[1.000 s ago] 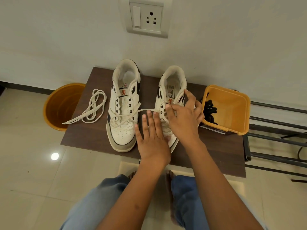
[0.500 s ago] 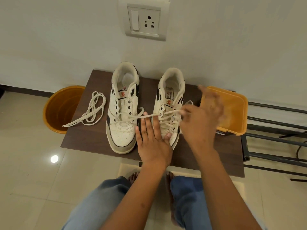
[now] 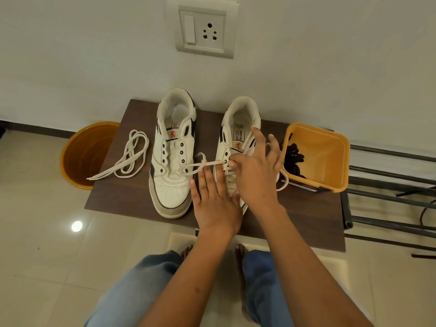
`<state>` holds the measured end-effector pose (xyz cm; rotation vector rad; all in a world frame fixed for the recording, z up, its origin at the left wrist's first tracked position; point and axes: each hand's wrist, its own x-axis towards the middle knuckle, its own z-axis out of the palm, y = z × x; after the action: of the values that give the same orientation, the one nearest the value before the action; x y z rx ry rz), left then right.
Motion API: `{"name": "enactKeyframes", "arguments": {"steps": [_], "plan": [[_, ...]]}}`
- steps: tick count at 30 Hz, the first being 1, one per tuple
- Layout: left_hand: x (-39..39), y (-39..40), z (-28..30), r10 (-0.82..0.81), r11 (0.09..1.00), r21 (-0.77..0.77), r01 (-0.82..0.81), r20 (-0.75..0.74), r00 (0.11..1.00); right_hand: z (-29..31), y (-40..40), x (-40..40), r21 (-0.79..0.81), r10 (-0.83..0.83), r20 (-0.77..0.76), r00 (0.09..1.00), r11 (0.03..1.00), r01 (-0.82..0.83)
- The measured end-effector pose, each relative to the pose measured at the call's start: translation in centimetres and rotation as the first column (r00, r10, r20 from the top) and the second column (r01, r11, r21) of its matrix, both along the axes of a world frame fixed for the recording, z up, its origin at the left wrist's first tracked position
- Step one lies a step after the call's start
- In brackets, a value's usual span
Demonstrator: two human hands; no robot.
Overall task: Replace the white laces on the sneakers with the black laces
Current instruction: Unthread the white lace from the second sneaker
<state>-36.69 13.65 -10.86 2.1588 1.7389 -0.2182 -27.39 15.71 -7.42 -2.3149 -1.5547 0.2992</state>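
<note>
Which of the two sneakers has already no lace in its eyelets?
The left sneaker, beside the loose white lace: its eyelets are empty. The right sneaker, under both hands, still holds its lace.

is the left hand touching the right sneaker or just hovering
Touching. In the head view the left hand lies flat with straight fingers on the toe of the right sneaker, with no gap visible between them.

Your two sneakers stand side by side on the table [image 3: 132, 204], the left sneaker [image 3: 173, 166] left of the right sneaker [image 3: 238, 138]. Left of the left sneaker, a loose lace [image 3: 127, 159] lies on the table; beyond the table's left edge sits a bucket [image 3: 82, 156] on the floor. Right of the right sneaker, a tub [image 3: 330, 156] holds the bundled laces [image 3: 293, 154]. Behind the table, a wall socket [image 3: 205, 31].
</note>
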Motion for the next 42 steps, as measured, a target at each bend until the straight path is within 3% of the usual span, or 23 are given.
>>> {"name": "enactKeyframes", "arguments": {"steps": [3,5,7,9,11,14,16,18,21,23,25,28,30,32,36,39,42], "plan": [[0.1,-0.1,-0.1,0.001,1.000,0.021,-0.001,-0.003,1.000,0.3,-0.2,0.6,0.063,-0.063,0.028,0.998,0.996,0.061],[0.1,-0.2,-0.2,0.005,0.999,0.043,-0.006,0.008,1.000,1.0,-0.9,1.7,0.165,-0.212,0.066,0.975,0.966,0.198],[0.2,-0.3,-0.4,0.006,0.999,0.042,-0.006,0.013,1.000,1.8,-1.8,2.7,0.279,-0.404,0.046,0.914,0.884,0.376],[0.2,-0.2,-0.5,0.013,0.999,0.041,-0.014,0.025,1.000,2.2,-2.2,3.2,0.373,-0.497,0.028,0.868,0.810,0.452],[0.2,-0.2,-0.5,0.018,0.999,0.043,-0.020,0.043,0.999,2.0,-2.0,3.0,0.359,-0.439,0.058,0.896,0.847,0.392],[0.2,-0.2,-0.5,0.018,0.999,0.032,-0.019,0.036,0.999,0.7,-1.2,1.4,0.209,-0.173,0.107,0.979,0.967,0.148],[0.1,-0.1,-0.4,0.003,1.000,0.026,-0.003,0.002,1.000,-0.4,-0.7,0.3,0.102,-0.052,0.100,0.994,0.994,0.042],[0.1,0.0,-0.4,0.000,1.000,0.025,0.001,-0.011,1.000,-1.1,-0.4,-0.2,0.077,-0.028,0.085,0.996,0.997,0.022],[0.2,-0.1,-0.2,0.014,0.999,0.029,-0.013,-0.027,1.000,-0.2,-0.4,0.4,0.193,-0.078,0.111,0.991,0.980,0.056],[0.3,-0.2,-0.2,0.028,0.999,0.024,-0.027,-0.020,0.999,0.1,-0.7,1.7,0.292,-0.157,0.119,0.980,0.949,0.116],[0.3,-0.2,-0.2,0.034,0.999,0.033,-0.034,-0.019,0.999,1.0,-1.3,3.0,0.348,-0.294,0.003,0.956,0.896,0.274],[0.2,-0.1,0.0,0.026,1.000,0.014,-0.026,-0.028,0.999,2.3,-2.6,4.4,0.469,-0.537,-0.119,0.835,0.711,0.524],[0.2,0.0,0.1,0.018,1.000,0.005,-0.018,-0.030,0.999,2.7,-3.0,4.6,0.464,-0.609,-0.095,0.787,0.673,0.576],[0.2,0.0,0.1,0.015,1.000,0.001,-0.015,-0.023,1.000,2.4,-2.9,4.2,0.364,-0.556,-0.055,0.829,0.762,0.535],[0.3,0.0,0.0,0.031,0.999,0.013,-0.031,-0.023,0.999,0.7,-1.4,2.0,0.233,-0.158,0.049,0.986,0.962,0.143],[0.3,0.0,0.1,0.015,1.000,0.006,-0.014,-0.048,0.999,-0.5,-0.4,0.0,0.074,-0.032,0.057,0.998,0.997,0.028],[0.2,0.1,0.3,0.017,1.000,0.018,-0.016,-0.053,0.998,-0.9,0.0,-0.3,0.133,-0.081,0.024,0.996,0.988,0.077]]}}
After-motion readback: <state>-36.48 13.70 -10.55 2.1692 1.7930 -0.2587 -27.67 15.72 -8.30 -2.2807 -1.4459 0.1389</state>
